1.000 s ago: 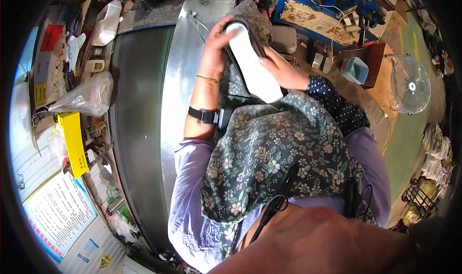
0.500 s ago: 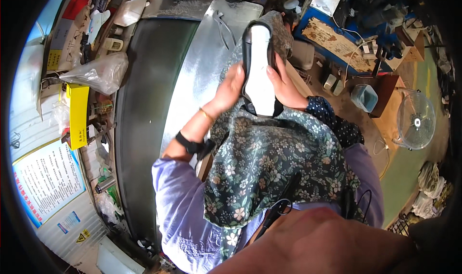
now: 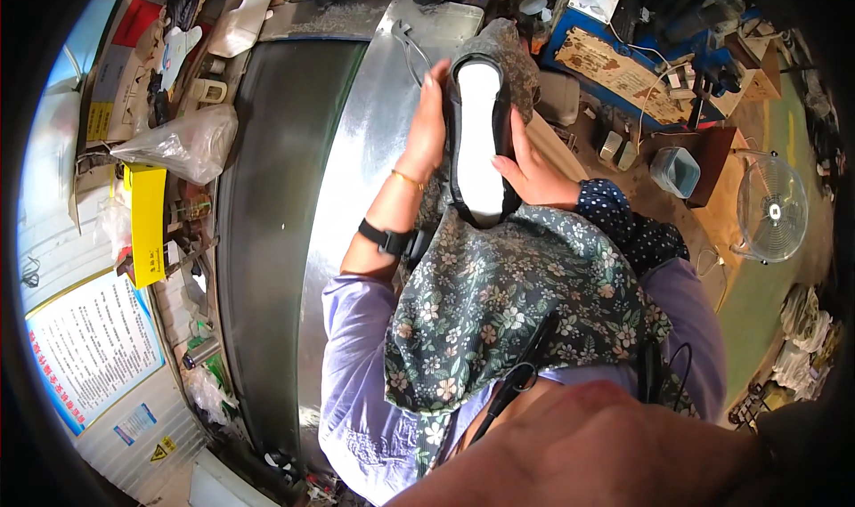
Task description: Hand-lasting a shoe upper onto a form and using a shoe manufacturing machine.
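A black shoe upper [image 3: 457, 173] with a white sole-shaped bottom [image 3: 481, 137] facing up lies lengthwise over my lap, its toe-to-heel line pointing away from me. My left hand [image 3: 427, 124] presses along its left side with fingers stretched forward. On the right side my right hand [image 3: 539, 170] grips it, the thumb near the white face and the fingers along the edge. Between them, the two hands hold the shoe. Its underside is hidden. Beneath it are a dark floral apron [image 3: 525, 284] and a worn grey support [image 3: 512, 48] at the far end.
At my left runs a dark conveyor belt [image 3: 280, 151] beside a shiny metal tabletop [image 3: 356, 151]. Pincers [image 3: 407, 44] lie on that metal. A plastic bag [image 3: 191, 142] and a yellow box [image 3: 147, 222] sit farther left. A fan [image 3: 773, 209] and a clear tub [image 3: 674, 173] stand at right.
My left hand has slid forward and straightened along the shoe's side, its forearm shifting right. My right thumb has moved lower. The shoe sits slightly nearer to me.
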Motion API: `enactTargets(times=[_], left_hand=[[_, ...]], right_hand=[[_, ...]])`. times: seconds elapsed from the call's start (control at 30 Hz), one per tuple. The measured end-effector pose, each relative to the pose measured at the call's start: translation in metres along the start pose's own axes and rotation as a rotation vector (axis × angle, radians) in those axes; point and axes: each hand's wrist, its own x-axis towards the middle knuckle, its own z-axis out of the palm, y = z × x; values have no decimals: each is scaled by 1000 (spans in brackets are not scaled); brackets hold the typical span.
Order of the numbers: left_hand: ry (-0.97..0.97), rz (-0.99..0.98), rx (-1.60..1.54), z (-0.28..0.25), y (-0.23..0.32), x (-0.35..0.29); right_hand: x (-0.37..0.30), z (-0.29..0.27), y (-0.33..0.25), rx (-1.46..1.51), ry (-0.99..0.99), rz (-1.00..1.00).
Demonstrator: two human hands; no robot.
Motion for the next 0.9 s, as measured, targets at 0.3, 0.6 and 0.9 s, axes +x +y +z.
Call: enactTargets(times=[0.3,0.6,0.9], left_hand=[[-215,-115,-56,38,52,39],[-323,31,-106,37,32,4],[-313,160,14,40,18,16]], right_hand=[[109,-67,-15,1030,-60,356],[98,-56,-14,406,65,-102],[89,-71,-14,959,-83,163]])
